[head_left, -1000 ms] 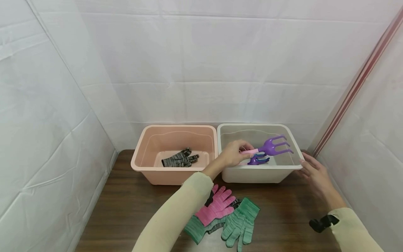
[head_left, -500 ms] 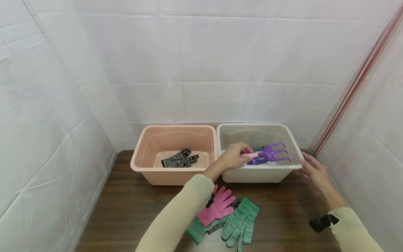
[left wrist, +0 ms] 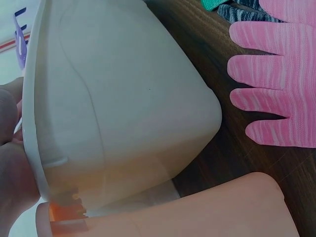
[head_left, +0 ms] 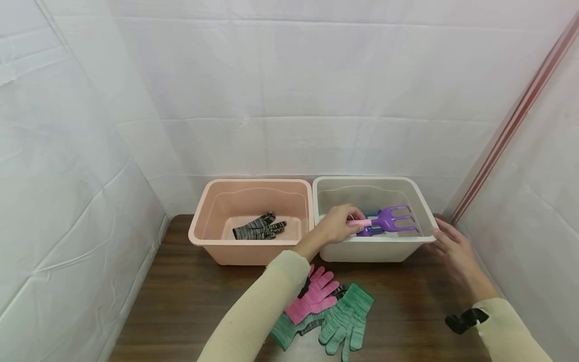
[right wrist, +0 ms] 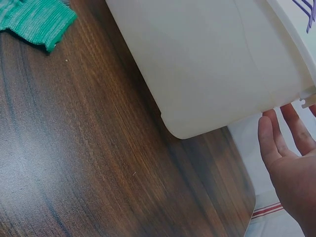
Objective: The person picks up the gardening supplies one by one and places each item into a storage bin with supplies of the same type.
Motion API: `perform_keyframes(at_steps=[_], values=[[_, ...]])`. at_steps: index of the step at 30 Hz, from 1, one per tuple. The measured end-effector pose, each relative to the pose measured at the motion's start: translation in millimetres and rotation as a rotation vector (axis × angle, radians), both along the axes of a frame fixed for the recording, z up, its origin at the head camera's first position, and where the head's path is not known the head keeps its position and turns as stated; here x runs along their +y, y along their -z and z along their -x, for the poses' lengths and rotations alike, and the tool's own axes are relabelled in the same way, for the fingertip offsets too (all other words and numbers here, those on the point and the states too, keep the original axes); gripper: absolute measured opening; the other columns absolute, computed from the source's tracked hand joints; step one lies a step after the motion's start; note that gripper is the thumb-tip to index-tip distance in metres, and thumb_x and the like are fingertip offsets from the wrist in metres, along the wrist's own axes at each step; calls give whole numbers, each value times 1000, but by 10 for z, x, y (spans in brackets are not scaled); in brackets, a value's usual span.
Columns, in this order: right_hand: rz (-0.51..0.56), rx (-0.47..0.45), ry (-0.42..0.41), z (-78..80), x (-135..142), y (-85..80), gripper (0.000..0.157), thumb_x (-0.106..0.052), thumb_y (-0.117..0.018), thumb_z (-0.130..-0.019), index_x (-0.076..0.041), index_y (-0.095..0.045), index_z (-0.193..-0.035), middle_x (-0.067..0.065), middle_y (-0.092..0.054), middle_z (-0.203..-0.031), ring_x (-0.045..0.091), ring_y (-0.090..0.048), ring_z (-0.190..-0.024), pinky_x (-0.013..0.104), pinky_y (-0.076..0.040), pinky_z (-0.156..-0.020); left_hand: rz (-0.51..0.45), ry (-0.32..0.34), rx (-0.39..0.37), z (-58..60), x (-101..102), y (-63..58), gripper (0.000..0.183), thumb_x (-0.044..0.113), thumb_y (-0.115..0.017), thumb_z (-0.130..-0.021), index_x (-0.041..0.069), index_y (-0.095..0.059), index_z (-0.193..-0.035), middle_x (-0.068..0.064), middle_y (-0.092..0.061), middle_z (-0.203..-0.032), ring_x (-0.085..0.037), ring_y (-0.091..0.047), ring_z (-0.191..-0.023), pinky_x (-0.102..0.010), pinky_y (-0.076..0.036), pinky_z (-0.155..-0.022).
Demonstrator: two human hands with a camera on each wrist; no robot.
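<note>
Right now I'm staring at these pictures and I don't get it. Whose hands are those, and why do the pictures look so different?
There's no robot here, just a person's bare hands. One view looks forward and down from the head; the others look from each wrist. The left hand holds a purple hand fork at the opening of the white bin. The right hand touches that bin's right end. Beside it, the peach bin has a black-and-grey glove inside. In front, on the brown table, lie more gloves, including a pink glove and a green glove.
</note>
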State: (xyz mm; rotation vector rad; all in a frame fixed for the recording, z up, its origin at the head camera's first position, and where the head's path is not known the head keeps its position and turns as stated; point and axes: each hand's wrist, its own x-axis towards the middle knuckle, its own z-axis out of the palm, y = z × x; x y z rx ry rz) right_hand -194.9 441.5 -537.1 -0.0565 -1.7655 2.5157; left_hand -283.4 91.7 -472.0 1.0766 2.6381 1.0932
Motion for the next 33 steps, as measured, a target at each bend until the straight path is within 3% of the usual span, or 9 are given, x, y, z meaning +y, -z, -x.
perform_keyframes(at_steps=[8,17,33], values=[[-17,-16,4,-18,-25,-72,40,-6,-58,-110,-6,-55,-150,0,-76,-119,17,-77,-102,35,-63,-91,-8,-6,-11,20,4,8,20,20,-76,-100,12,-77,-119,-1,-71,-114,-10,-62,-99,-17,-49,-86],[-38,-26,15,-2,19,-32,42,-10,-61,-109,-8,-54,-151,-2,-75,-120,14,-76,-103,33,-63,-90,7,-3,-12,-6,10,-15,20,20,-76,-100,12,-77,-118,-2,-72,-116,-12,-64,-104,-19,-51,-91],[-33,-1,4,5,7,-15,40,-8,-61,-108,-8,-57,-148,0,-75,-121,15,-76,-102,33,-63,-90,-3,3,-22,1,9,-6,19,16,-78,-98,12,-78,-117,-1,-72,-113,-11,-64,-101,-18,-51,-89]])
